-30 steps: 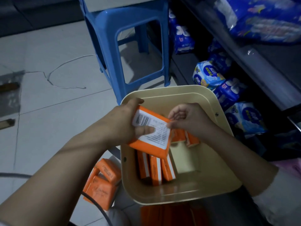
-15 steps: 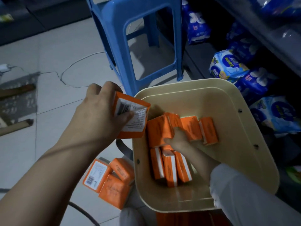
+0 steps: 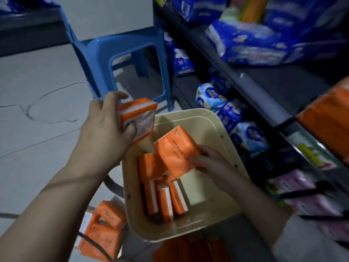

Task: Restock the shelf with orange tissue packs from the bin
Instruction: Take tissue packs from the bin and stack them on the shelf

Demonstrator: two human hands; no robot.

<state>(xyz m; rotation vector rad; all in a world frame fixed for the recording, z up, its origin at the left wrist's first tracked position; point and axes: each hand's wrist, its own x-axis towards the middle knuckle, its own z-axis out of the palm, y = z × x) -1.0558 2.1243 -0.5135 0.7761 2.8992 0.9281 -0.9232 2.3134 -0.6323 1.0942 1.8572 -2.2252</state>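
A beige bin (image 3: 222, 222) stands on the floor and holds several orange tissue packs (image 3: 164, 199). My left hand (image 3: 105, 127) grips one orange pack (image 3: 139, 116) above the bin's left rim. Over the bin's middle, my right hand (image 3: 209, 163) holds a second orange pack (image 3: 175, 152), tilted and lifted above the others. The dark shelf (image 3: 255, 87) runs along the right, with orange packs (image 3: 328, 118) stacked at its right end.
A blue plastic stool (image 3: 120, 53) with a grey box on it stands behind the bin. Three orange packs (image 3: 105, 229) lie on the tiled floor left of the bin. Blue and pink packages fill the shelves on the right.
My right hand, which was down among the packs in the bin, has lifted one pack out. My left hand keeps its pack and has moved over the bin's rim.
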